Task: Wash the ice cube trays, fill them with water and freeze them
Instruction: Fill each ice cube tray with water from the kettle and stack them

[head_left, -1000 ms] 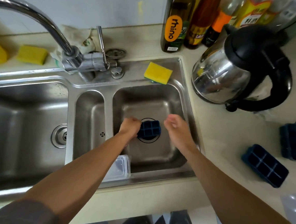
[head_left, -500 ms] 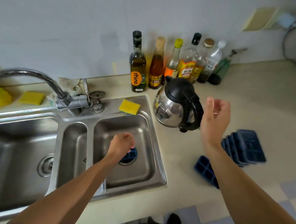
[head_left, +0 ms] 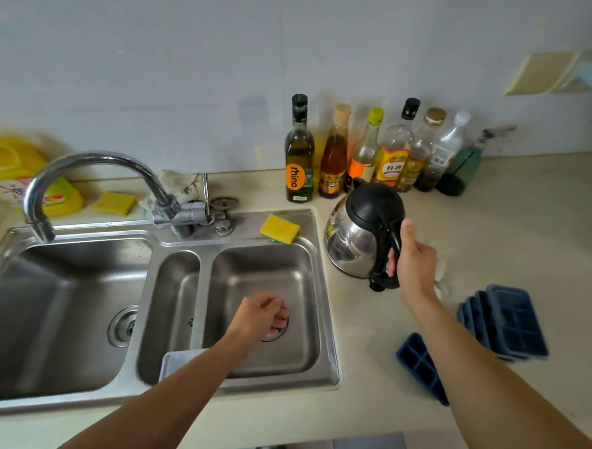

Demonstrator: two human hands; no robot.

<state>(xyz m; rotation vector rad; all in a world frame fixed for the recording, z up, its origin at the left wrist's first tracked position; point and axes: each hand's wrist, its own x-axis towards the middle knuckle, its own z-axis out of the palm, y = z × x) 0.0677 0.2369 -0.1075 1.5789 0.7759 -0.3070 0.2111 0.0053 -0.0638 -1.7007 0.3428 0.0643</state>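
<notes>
Fingers of our right hand (head_left: 414,261) wrap the handle of the electric kettle (head_left: 359,238), ready, we judge, to pour water. Our left hand (head_left: 259,316) is curled round a small ice cube tray (head_left: 284,321), holding it low in the sink basin (head_left: 267,277) left of the kettle so spills drain. It looks dark blue, mostly hidden. More stacked trays (head_left: 509,321) wait right of the kettle.

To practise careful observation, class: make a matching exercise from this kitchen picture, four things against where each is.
Things: 1 kettle; 2 yellow sponge; 3 stacked ice cube trays; 4 left hand.
Places: a in the right basin; b on the counter right of the sink; c on the sink's back rim; d gripped by the right hand.
Pairs: 1-d; 2-c; 3-b; 4-a.
</notes>
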